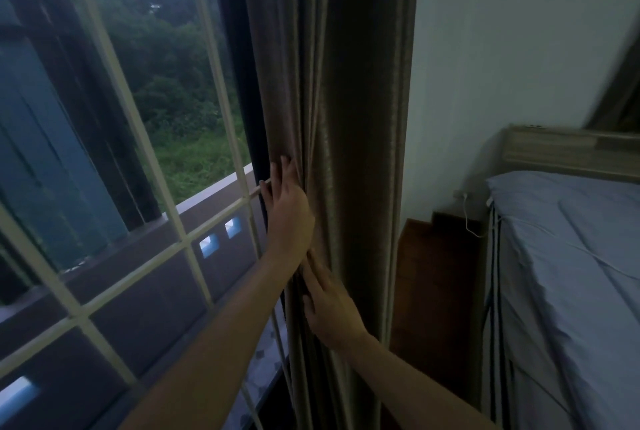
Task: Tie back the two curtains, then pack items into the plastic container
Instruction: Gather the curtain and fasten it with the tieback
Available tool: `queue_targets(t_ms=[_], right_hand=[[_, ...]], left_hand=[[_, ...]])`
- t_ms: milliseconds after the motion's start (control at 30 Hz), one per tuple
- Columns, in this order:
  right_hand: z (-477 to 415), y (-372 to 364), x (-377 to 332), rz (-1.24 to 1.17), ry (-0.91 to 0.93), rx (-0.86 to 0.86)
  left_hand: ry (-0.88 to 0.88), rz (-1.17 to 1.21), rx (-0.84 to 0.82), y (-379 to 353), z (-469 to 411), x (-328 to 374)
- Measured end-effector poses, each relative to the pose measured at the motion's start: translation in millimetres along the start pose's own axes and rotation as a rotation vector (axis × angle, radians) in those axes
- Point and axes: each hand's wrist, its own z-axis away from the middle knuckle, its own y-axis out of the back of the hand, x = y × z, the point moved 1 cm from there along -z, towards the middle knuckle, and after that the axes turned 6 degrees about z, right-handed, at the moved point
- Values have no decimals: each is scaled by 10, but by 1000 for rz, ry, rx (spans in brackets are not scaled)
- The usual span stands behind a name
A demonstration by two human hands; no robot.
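Window point(114, 152): filling the left side, white bars crossing the glass, trees showing outside.
Left hand point(289, 211): reaching up, fingers nearly straight, lying flat against the curtain's window-side edge and gripping nothing.
Curtain point(349, 118): hanging gathered in brown folds between window and pale wall point(502, 66).
Right hand point(330, 305): sitting just below the left hand, fingers stretched out, touching the folds without closing on them.
Bed point(571, 256): standing at the right under a blue-grey sheet.
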Motion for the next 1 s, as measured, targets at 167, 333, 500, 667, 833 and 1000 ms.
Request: queue_targets(t_ms=[167, 333, 500, 667, 833, 1000], right_hand=[[-233, 502, 282, 35, -76, 208], [-941, 1341, 496, -170, -270, 608], [-1306, 1604, 661, -331, -351, 560], [-1142, 1324, 687, -261, -310, 407], [-684, 821, 628, -120, -190, 288], [-296, 461, 563, -5, -159, 117]], left_hand=[[-17, -42, 26, 75, -9, -33], [-70, -66, 30, -1, 5, 2], [-63, -120, 47, -127, -27, 42], [-72, -161, 73, -231, -87, -13], [-59, -121, 6, -209, -120, -11], [-69, -73, -9, -248, -154, -87]])
